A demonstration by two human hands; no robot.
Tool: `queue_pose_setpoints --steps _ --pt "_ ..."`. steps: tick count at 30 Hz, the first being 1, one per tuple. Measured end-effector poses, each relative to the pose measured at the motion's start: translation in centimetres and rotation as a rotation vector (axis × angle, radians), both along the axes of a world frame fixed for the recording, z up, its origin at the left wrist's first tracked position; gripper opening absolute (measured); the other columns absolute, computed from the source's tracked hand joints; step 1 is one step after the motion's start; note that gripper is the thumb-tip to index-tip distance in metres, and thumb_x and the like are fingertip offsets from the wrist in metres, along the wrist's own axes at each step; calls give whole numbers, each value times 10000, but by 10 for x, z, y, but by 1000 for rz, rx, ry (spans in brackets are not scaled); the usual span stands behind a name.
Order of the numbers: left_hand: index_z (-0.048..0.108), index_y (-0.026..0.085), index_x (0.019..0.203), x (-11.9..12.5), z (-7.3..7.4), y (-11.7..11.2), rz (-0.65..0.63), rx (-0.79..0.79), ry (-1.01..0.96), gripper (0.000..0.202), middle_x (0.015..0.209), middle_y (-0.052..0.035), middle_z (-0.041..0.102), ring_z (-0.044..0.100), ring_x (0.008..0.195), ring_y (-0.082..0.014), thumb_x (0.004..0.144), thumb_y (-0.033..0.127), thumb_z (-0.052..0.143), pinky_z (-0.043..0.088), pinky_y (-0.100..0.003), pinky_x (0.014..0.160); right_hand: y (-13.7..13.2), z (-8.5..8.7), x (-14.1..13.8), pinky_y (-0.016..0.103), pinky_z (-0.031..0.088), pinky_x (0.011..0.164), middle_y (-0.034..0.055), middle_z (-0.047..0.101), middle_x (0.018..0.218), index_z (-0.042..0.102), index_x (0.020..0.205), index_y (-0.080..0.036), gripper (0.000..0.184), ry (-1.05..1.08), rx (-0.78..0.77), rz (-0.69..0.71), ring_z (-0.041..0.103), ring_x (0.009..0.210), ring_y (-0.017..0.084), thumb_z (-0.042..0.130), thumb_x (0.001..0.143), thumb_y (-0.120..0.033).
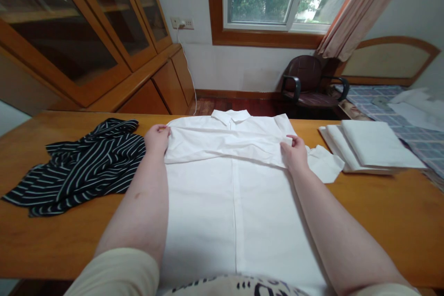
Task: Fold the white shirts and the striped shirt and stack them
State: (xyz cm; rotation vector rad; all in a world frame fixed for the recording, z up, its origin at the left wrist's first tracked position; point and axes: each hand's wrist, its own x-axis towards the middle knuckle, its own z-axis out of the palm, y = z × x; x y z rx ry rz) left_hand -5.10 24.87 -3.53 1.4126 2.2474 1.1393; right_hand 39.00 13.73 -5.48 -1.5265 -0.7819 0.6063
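A white collared shirt [204, 203] lies front up on the wooden table, its collar pointing away from me. One white sleeve [222, 143] is laid across the chest from left to right. My left hand [157, 138] pinches the cloth at the shirt's left shoulder edge. At the right side, my right hand [294, 150] has its fingers closed on the cuff end of that folded sleeve. The other sleeve [324, 163] sticks out to the right from beneath, past my right wrist.
A crumpled black garment with white stripes [93, 166] lies on the table [381, 222] at left. Several folded white cloths [378, 143] are stacked at right. Beyond the table stand a glass-door cabinet [114, 51], a brown armchair [308, 81] and a bed [381, 101].
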Motion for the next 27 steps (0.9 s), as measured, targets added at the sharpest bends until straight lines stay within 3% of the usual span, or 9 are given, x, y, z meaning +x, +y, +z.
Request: queue_pose_setpoints --steps 4,9,13,16,18,21,24,27 --pt "666 202 827 -2 -6 3 -31 27 -120 189 692 2 651 596 672 -169 677 311 633 435 -258 644 2 0 3 284 450 697 10 606 876 528 971 -191 472 179 21 -120 580 739 143 698 546 -307" --pt "668 200 851 -5 -10 6 -80 52 -97 238 745 -8 668 608 709 -173 675 358 639 454 -263 675 -3 3 2 256 381 599 -60 495 679 494 890 -212 323 -68 -34 -100 458 599 118 591 586 -258" --pt "675 206 859 -7 -10 7 -51 31 -62 249 777 -17 683 623 759 -187 680 373 631 466 -271 709 -9 11 -1 267 371 611 -55 499 645 575 858 -218 274 -373 -155 127 443 601 134 554 585 -220" --pt "674 203 874 -5 -8 5 -44 7 -62 258 810 -26 692 631 793 -188 689 376 623 472 -271 738 -12 16 -2 292 406 668 -14 613 749 676 945 -229 324 -459 -249 343 523 695 170 591 638 -287" --pt "670 200 893 -4 -7 4 -50 -4 -71 272 837 -31 696 634 802 -187 695 378 617 476 -270 746 -13 16 -1 308 424 698 8 656 787 716 944 -227 322 -482 -294 399 556 729 186 611 653 -318" --pt "668 198 907 -2 -7 2 -51 -11 -70 286 863 -36 697 634 805 -187 694 382 619 481 -270 750 -11 13 2 335 447 736 38 685 767 740 921 -191 307 -475 -264 240 589 733 202 583 687 -313" --pt "671 197 914 -1 -9 3 -72 -3 -68 295 857 -35 699 634 789 -184 692 386 625 484 -269 743 -8 11 4 366 447 829 88 700 883 731 982 -160 350 -524 -142 62 613 840 226 509 755 -308" --pt "677 199 923 0 -10 6 -112 -21 -60 291 848 -35 704 636 771 -182 705 383 618 485 -271 733 -6 10 3 410 421 917 150 650 1068 637 1187 -111 480 -683 -125 85 583 1007 271 508 767 -304"
